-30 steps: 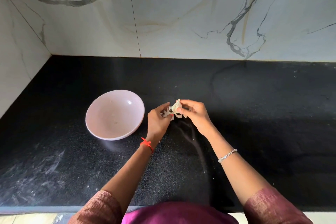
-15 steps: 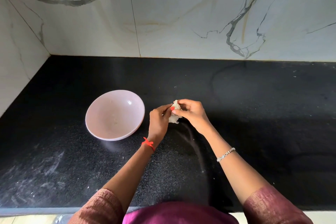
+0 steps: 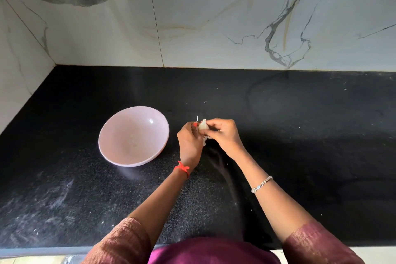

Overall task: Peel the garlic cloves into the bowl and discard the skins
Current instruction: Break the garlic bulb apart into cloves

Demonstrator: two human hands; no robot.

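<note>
A small, pale, pointed garlic clove (image 3: 202, 125) sits up in the air between two hands, just above the black speckled stone bench (image 3: 300, 135). The left hand (image 3: 189, 143) pinches the clove from one side with curled fingers. The right hand (image 3: 222, 135) pinches it from the other side, with its fingertips (image 3: 211, 123) near the top. I think two hands hold it so one can keep it steady while the other pulls at the skin.

A thin, white, papery bit of skin (image 3: 205, 140) hangs down under the clove, between the two hands. It looks loose, so the peeling seems partly done.

The clove's pointed tip sticks out past the fingers and points away from the person, toward the white marble wall (image 3: 214, 27). Its long side runs from the person to the wall. Its fat end is hidden in the fingers. I cannot tell how much it tips up.

The round, pale pink bowl (image 3: 120, 126) stands on the bench just to the left of the left hand, not touching it. It is likely kept that close so the clean clove only needs a short drop. I cannot see a clove inside it for sure.

A red thread (image 3: 182, 169) is tied on the left wrist, and a silver bead bracelet (image 3: 261, 184) is on the right arm.
</note>
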